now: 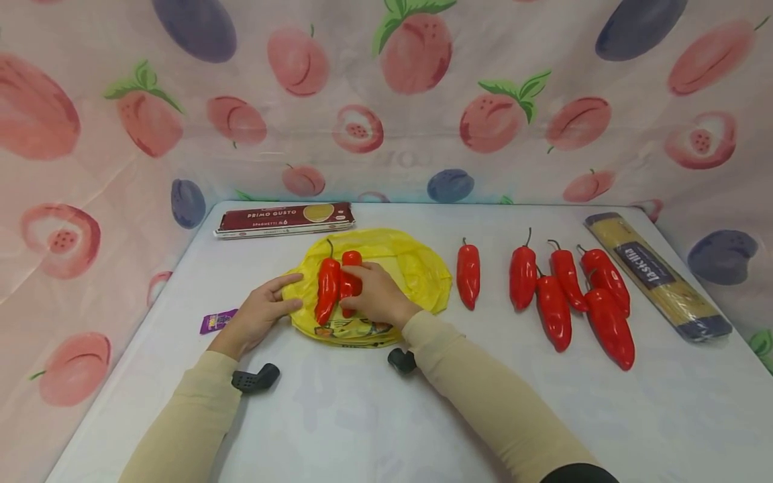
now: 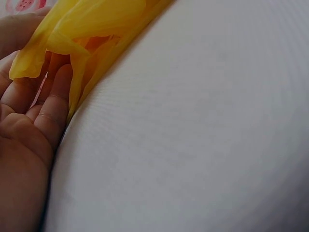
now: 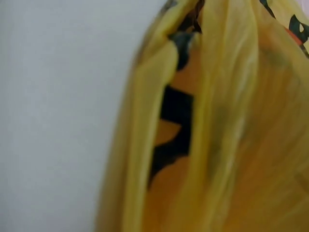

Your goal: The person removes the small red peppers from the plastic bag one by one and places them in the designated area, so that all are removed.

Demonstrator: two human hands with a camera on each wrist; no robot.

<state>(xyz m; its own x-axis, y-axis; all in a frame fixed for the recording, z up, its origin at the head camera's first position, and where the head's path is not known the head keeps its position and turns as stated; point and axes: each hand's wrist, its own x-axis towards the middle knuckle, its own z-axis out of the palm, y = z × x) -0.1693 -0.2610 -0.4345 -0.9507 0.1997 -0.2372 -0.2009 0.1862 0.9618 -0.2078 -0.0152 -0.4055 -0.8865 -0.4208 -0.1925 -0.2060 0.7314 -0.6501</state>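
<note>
A yellow plastic bag point(image 1: 423, 268) lies spread on the white table. On it a red pepper point(image 1: 328, 292) with a long stem lies beside a second red pepper point(image 1: 351, 259). My right hand point(image 1: 380, 295) grips that second pepper from the right, hiding part of it. At the bag's left edge, my left hand point(image 1: 260, 315) holds the plastic. The left wrist view has a yellow fold point(image 2: 96, 21) between the thumb and the fingers point(image 2: 50, 113). Only the bag's printed, creased side point(image 3: 231, 121) and the tabletop appear in the right wrist view; the hand is outside it.
To the right lie a single red pepper point(image 1: 468, 275) and a group of several more point(image 1: 554, 312). A clear pasta packet point(image 1: 655, 275) lies along the right edge. A dark red spaghetti packet point(image 1: 284, 220) is at the back left. Near my left wrist is a small purple wrapper point(image 1: 216, 321).
</note>
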